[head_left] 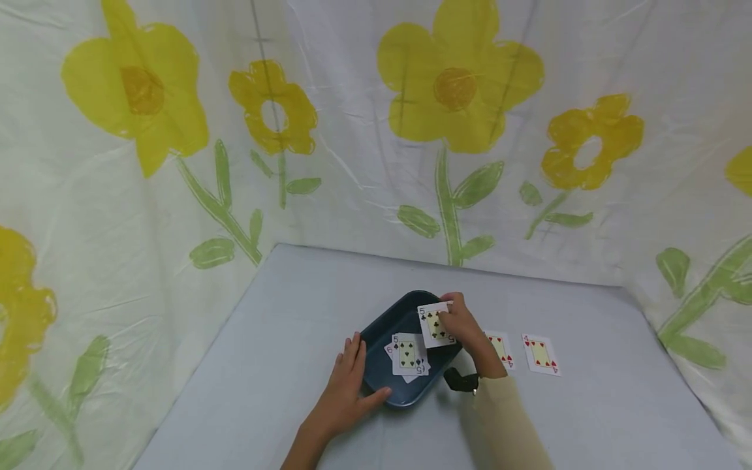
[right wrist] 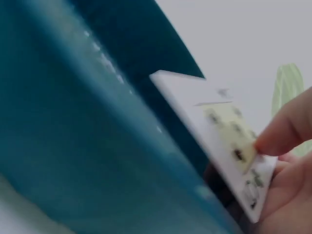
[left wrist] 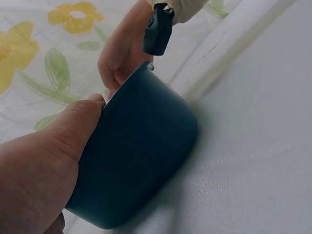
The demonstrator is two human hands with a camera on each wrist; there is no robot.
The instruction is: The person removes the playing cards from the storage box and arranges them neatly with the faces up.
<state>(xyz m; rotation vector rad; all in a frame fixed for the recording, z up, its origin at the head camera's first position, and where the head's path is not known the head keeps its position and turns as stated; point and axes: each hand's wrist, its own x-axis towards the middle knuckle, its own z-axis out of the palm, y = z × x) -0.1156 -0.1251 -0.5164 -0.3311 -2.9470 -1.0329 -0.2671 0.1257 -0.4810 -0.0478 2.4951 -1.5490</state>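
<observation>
My right hand (head_left: 463, 324) pinches a five of clubs playing card (head_left: 435, 325) over the right part of a dark blue tray (head_left: 376, 326). In the right wrist view, the thumb (right wrist: 282, 134) lies on the card's face (right wrist: 229, 131), just above the tray's wall (right wrist: 97, 122). My left hand (head_left: 345, 385) rests against the tray's left corner, fingers and thumb spread along two sides. Its thumb (left wrist: 78, 122) reaches the rim in the left wrist view. Inside the tray lies a five of spades (head_left: 407, 354) on other cards, which are mostly hidden.
Right of the tray, a four of hearts (head_left: 541, 354) lies face up on the white table (head_left: 264, 365). Another red card (head_left: 501, 349) beside it is partly behind my right wrist. A flowered curtain (head_left: 346, 163) hangs behind the table.
</observation>
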